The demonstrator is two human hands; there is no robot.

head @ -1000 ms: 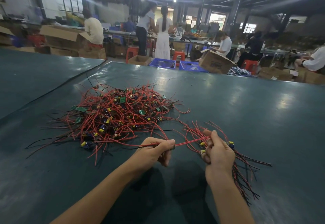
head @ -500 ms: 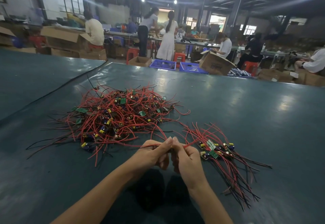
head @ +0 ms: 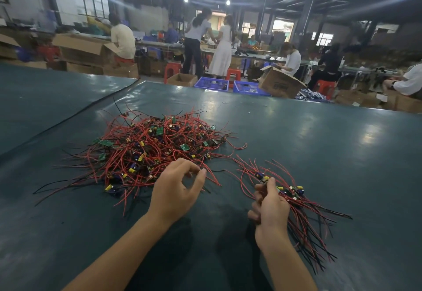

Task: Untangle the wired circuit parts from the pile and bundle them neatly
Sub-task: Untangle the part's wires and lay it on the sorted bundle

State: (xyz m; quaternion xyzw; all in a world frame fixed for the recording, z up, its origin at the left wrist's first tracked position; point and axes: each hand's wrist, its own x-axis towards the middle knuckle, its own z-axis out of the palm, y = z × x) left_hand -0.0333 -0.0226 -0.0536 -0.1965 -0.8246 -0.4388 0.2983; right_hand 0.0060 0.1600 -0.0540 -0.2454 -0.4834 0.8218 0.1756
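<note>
Our right hand (head: 271,206) grips a small bundle (head: 296,196) while our left hand (head: 175,188), loose and apparently empty, hovers by the largely unsorted pile (head: 148,149).

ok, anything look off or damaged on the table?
Nothing looks damaged. The pile is a tangled heap, with red and black leads straggling out over the table. The bundle in the right hand's grip fans out loosely, its leads splayed rather than lying together.
</note>
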